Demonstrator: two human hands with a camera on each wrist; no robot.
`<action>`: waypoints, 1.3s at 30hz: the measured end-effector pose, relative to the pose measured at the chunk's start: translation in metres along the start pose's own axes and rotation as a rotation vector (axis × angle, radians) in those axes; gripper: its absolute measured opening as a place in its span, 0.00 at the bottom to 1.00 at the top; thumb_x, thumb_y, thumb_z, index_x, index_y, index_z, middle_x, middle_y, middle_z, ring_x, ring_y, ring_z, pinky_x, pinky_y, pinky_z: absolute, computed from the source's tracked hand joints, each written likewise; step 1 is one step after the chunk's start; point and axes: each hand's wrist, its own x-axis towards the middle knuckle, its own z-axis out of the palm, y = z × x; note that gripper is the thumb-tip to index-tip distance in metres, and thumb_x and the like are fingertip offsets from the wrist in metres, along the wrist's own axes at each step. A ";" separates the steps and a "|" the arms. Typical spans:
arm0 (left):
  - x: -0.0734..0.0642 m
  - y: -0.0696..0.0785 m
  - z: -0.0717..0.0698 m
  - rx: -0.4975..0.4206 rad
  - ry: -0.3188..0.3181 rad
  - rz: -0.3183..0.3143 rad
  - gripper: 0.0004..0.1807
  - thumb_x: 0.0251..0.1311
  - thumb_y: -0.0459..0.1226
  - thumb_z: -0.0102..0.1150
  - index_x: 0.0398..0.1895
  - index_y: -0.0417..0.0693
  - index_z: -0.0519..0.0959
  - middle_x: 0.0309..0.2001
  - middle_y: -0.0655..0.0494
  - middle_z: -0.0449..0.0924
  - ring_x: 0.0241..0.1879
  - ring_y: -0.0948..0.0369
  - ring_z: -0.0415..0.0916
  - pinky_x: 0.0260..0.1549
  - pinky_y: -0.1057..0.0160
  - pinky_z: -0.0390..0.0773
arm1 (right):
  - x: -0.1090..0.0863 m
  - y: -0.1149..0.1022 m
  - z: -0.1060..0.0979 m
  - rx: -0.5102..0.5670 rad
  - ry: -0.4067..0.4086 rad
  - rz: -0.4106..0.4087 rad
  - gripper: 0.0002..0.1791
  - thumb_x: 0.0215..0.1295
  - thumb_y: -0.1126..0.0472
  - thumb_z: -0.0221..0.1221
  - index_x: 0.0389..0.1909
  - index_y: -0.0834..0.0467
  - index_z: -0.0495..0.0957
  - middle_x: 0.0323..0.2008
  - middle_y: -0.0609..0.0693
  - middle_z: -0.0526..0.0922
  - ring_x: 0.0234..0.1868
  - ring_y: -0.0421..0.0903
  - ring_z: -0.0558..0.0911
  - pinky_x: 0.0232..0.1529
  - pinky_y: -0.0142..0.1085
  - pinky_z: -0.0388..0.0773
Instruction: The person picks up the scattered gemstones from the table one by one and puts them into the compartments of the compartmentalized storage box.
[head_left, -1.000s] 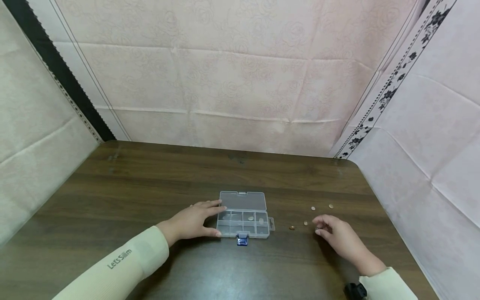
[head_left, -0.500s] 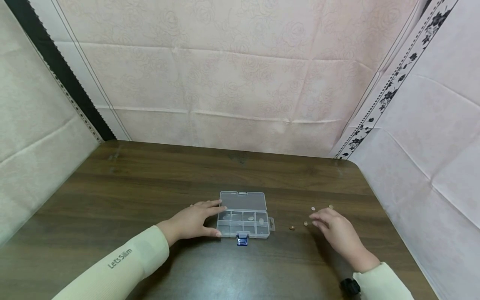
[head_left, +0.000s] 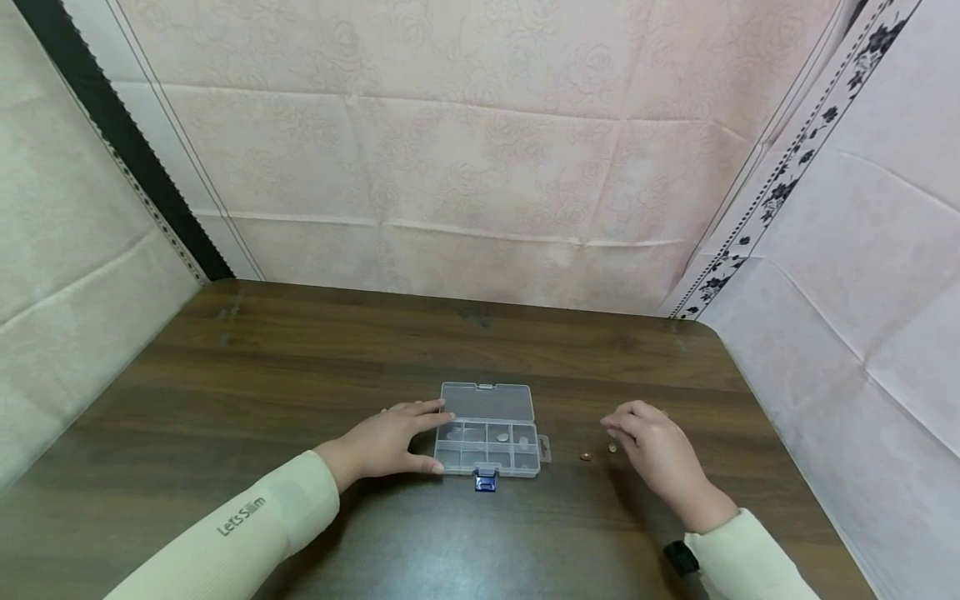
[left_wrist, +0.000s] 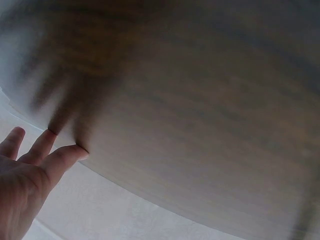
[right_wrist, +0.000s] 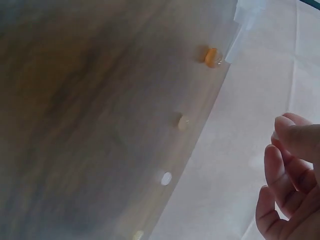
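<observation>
A clear plastic compartment box (head_left: 486, 446) lies on the table with its lid (head_left: 486, 402) folded back. Several small pale discs, such as one disc (head_left: 502, 437), lie in its compartments. My left hand (head_left: 390, 437) rests at the box's left side, fingers outstretched, thumb by the front corner. To the right of the box, my right hand (head_left: 656, 454) hovers with thumb and forefinger together. A sliver of a small whitish round piece (right_wrist: 274, 136) shows in this pinch. On the table below lie an orange bead-like piece (right_wrist: 213, 57), a beige one (right_wrist: 183, 123) and a white disc (right_wrist: 166, 178).
A shiny blue rectangular piece (head_left: 485, 481) sits at the box's front edge, and a clear hanging tab (head_left: 544, 448) juts from its right. Another yellowish piece (right_wrist: 138, 235) lies near the white disc. Pale patterned cloth (head_left: 480, 167) surrounds the wooden table (head_left: 337, 350) behind and at both sides.
My right hand has moved left and slightly farther back, toward the box, and now covers the two farther pieces in the head view. My left hand and the box have stayed put.
</observation>
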 end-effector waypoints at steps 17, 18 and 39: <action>-0.003 -0.001 0.001 -0.009 -0.002 -0.018 0.41 0.53 0.63 0.61 0.71 0.63 0.65 0.74 0.57 0.56 0.70 0.43 0.56 0.61 0.34 0.58 | 0.025 -0.023 0.015 0.056 0.046 -0.054 0.13 0.45 0.74 0.71 0.32 0.59 0.86 0.32 0.47 0.81 0.33 0.44 0.80 0.31 0.37 0.79; -0.003 -0.001 0.001 -0.011 -0.003 -0.019 0.41 0.53 0.63 0.61 0.71 0.63 0.65 0.74 0.57 0.56 0.70 0.43 0.56 0.61 0.34 0.58 | 0.027 -0.024 0.016 0.059 0.046 -0.053 0.12 0.46 0.74 0.71 0.32 0.58 0.86 0.32 0.47 0.81 0.33 0.43 0.80 0.31 0.37 0.79; -0.001 0.003 -0.003 -0.005 -0.013 -0.036 0.43 0.52 0.64 0.62 0.71 0.64 0.65 0.74 0.58 0.57 0.70 0.44 0.56 0.62 0.34 0.58 | 0.060 -0.064 0.030 0.153 -0.029 -0.094 0.11 0.50 0.73 0.70 0.34 0.58 0.87 0.35 0.48 0.82 0.36 0.44 0.81 0.35 0.36 0.80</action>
